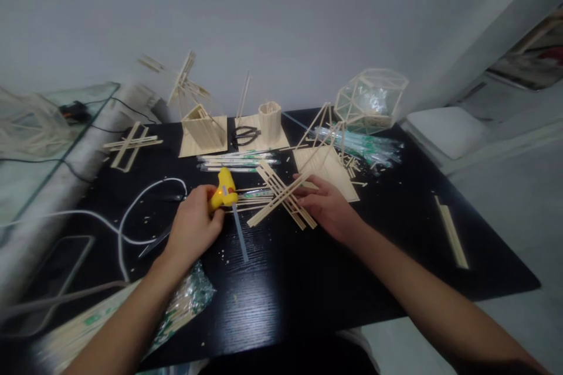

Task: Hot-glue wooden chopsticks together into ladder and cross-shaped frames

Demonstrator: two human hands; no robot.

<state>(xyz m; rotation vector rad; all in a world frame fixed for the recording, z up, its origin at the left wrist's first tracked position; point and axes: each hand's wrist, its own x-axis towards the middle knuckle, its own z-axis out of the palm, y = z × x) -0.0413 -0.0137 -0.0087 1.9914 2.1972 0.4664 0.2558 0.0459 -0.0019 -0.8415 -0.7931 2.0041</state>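
Note:
My left hand (193, 222) is wrapped round the handle of a yellow glue gun (225, 188), with a clear glue stick (240, 234) sticking out of it toward the table's front edge. To its right, my right hand (328, 205) holds a cross-shaped piece of pale wooden sticks (284, 194) at its right side. Its fingertips are partly behind the sticks. Loose sticks (248, 204) lie between the glue gun and the cross.
Behind are wrapped sticks (237, 160), a triangular stick holder (204, 129), a round one (270, 123), black scissors (246, 135) and a flat board (329, 173). A white cable (121, 228) loops at left. A stick bundle (453, 234) lies right; packaged sticks (189, 299) are front left.

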